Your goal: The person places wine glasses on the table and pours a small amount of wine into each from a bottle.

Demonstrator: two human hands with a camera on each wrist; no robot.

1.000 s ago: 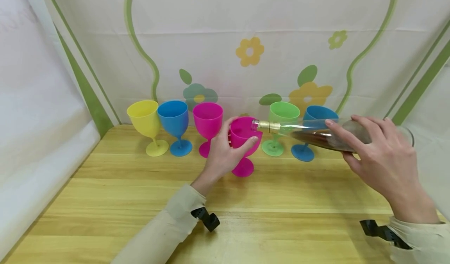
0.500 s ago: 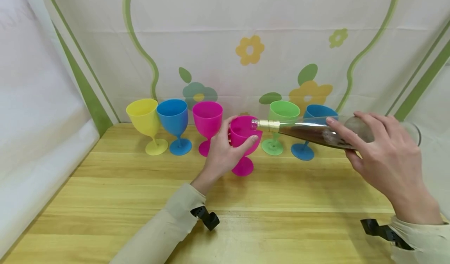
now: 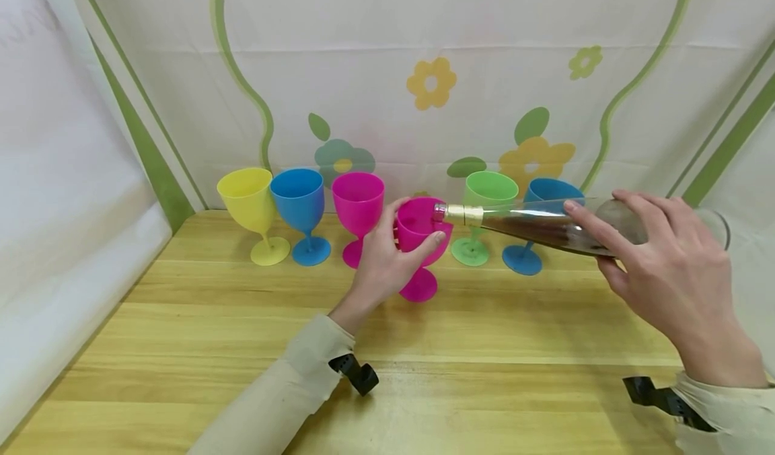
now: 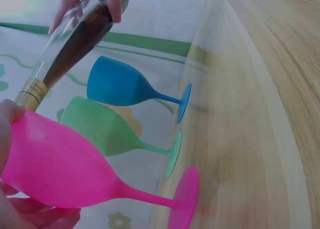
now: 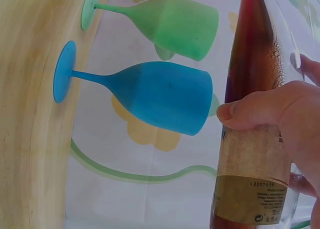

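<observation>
We see right hand (image 5: 285, 119) gripping clear bottle (image 5: 255, 84), thumb curled across its body just above paper label. Dark reddish-brown liquid with bubbles fills bottle. We note blue goblet (image 5: 160, 96) just beside bottle, its foot on wooden table (image 5: 25, 139). Green goblet (image 5: 175, 24) stands beside blue one, foot also on table. We cannot tell whether goblets touch each other. Behind them we see white cloth backdrop (image 5: 125, 199) with green lines and yellow flower print.

The clear glossy glass bottle (image 3: 545, 229) carries gold foil; the pink matt plastic goblet (image 3: 418, 229) stands on a smooth, light wooden table (image 3: 484, 334).
</observation>
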